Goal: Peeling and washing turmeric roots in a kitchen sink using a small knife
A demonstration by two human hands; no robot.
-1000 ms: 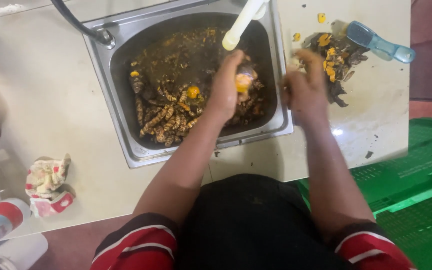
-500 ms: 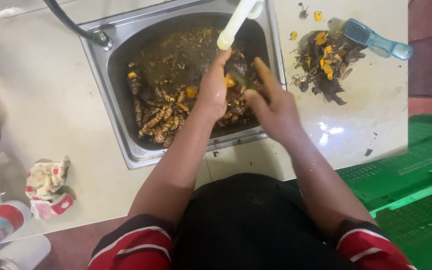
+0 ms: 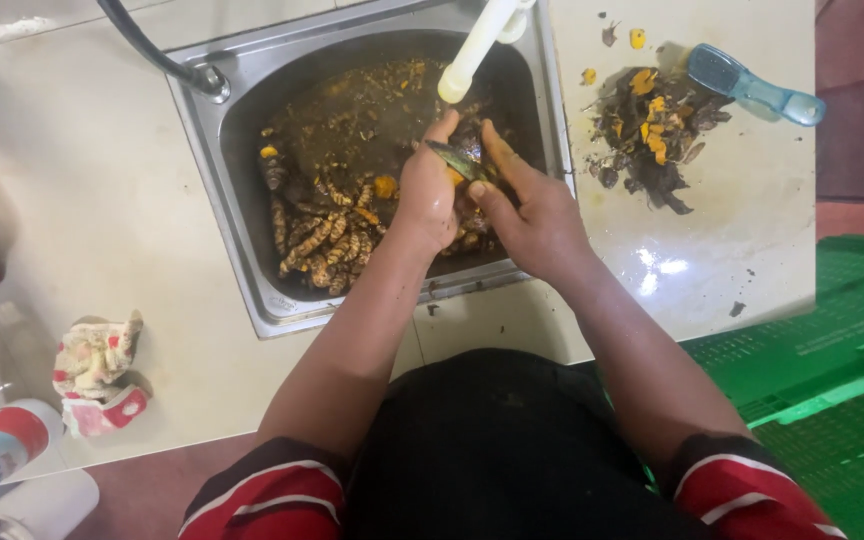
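Over the sink (image 3: 214,180), both hands meet just under the white tap spout (image 3: 472,55). The left hand (image 3: 427,195) is closed around a dark, wet root (image 3: 460,162), its grip clenched on the piece with the thumb along the top. The right hand (image 3: 537,210) has its fingers on the same root from the other side, pinching it; whether it also holds a small tool I cannot tell. The root sits between the two hands, above the right part of the basin, close to the spout's mouth.

Judging by how things lie, the work looks partly done. Below the hands, a heap of muddy roots (image 3: 327,240) lies in brown water on the left and middle of the basin, so much seems left. On the bench (image 3: 92,220) right of the sink rests a pile of peelings (image 3: 652,150), dark scraps mixed with orange bits, and a blue brush (image 3: 752,88) lies just beside it; that pile suggests several pieces have been dealt with already.

Left of the sink, well apart from the hands, a crumpled cloth (image 3: 100,370) lies on the bench. A green crate (image 3: 832,350) shows at the right edge.
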